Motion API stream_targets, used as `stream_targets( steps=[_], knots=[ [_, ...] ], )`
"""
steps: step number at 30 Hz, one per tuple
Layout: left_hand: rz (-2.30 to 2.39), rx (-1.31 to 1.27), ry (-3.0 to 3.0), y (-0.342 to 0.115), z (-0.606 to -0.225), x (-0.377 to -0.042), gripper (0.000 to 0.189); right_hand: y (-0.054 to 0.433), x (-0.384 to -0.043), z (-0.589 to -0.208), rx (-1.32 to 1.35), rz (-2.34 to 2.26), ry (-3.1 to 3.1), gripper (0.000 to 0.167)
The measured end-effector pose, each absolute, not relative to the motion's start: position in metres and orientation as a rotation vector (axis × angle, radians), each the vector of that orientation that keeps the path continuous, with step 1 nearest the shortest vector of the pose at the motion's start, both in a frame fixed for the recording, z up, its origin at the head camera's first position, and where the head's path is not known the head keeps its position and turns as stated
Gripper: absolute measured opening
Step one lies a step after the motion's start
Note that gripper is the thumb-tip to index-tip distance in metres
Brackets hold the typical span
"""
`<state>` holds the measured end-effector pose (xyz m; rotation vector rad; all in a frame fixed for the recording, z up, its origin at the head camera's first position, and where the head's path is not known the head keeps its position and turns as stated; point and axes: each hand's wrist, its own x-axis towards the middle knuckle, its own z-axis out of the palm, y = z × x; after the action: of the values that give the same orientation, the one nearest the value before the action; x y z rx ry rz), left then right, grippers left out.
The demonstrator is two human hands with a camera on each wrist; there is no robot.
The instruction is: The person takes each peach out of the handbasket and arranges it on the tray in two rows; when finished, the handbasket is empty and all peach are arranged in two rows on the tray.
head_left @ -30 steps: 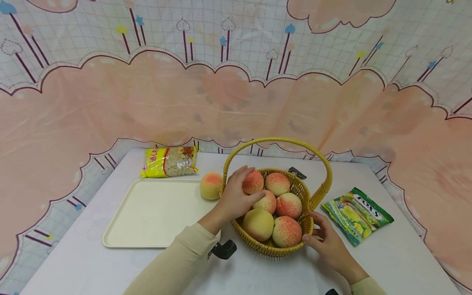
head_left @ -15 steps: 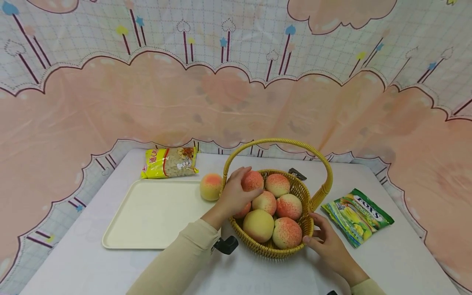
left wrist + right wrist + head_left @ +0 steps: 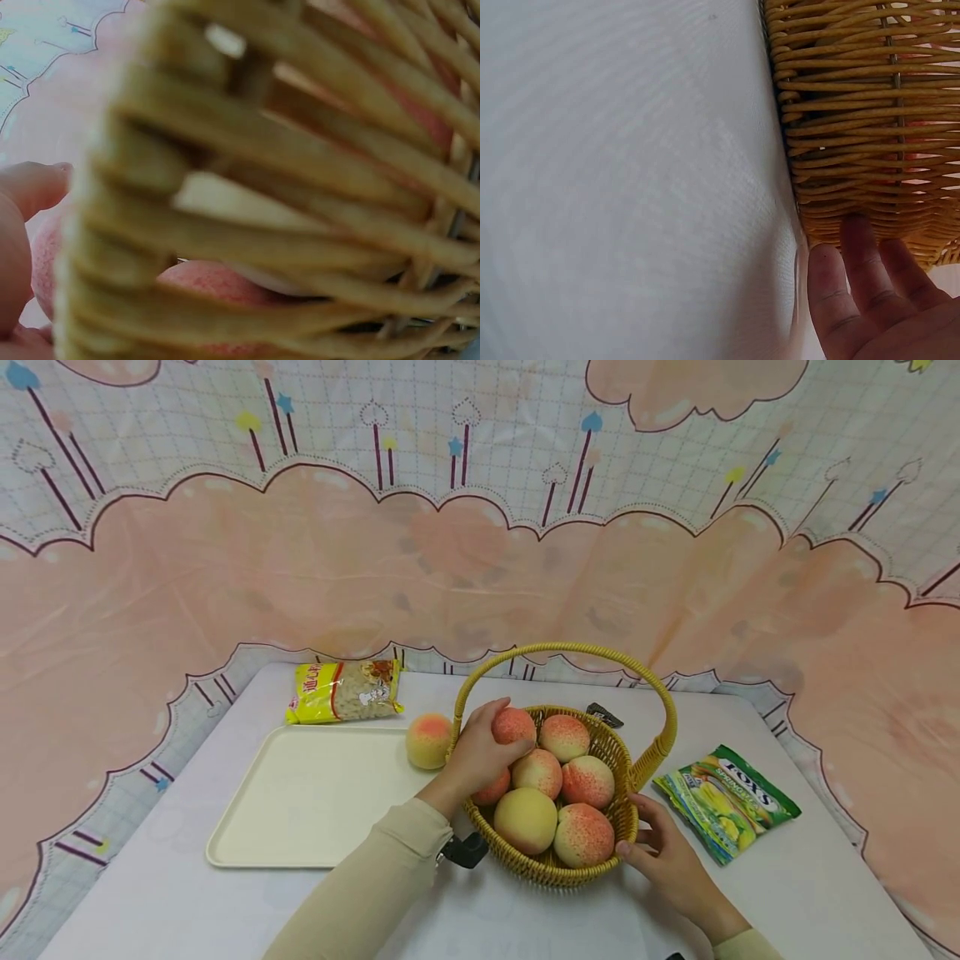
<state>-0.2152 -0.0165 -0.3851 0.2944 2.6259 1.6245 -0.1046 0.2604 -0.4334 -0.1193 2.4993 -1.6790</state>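
A yellow wicker basket (image 3: 551,878) with a tall arched handle holds several red-and-cream peaches. My left hand (image 3: 474,750) reaches over its left rim and grips the red peach (image 3: 514,727) at the back left, thumb on the near side. In the left wrist view, part of the left hand (image 3: 19,217) shows beside a peach, behind the blurred basket weave (image 3: 300,247). My right hand (image 3: 667,853) rests against the basket's right side. Its fairly straight fingers (image 3: 866,270) touch the outer weave in the right wrist view, low near the table.
A cream tray (image 3: 322,802) lies left, with a lone peach (image 3: 430,741) at its back right corner. Behind it is a yellow snack bag (image 3: 345,691). A green Fox's candy bag (image 3: 731,802) lies right. A small black packet (image 3: 604,715) sits behind the basket.
My left hand has drawn back slightly left and its thumb has closed in on the back-left peach. A peach beneath the hand now shows more. My right hand stays put.
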Motion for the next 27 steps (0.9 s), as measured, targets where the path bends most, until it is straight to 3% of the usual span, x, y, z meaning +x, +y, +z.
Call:
stream_targets(
  steps=[17,27],
  knots=[
    [1.610,0.284,2.657,-0.0163,-0.3868,-0.2162,0.072,0.2604,-0.1046,-0.4333,-0.105,-1.669,2.497,0.065],
    [1.621,0.402,2.704,-0.0158,-0.3884,-0.2143,0.068,0.2610,-0.1049,-0.4332,-0.112,-1.671,2.491,0.065]
  ],
)
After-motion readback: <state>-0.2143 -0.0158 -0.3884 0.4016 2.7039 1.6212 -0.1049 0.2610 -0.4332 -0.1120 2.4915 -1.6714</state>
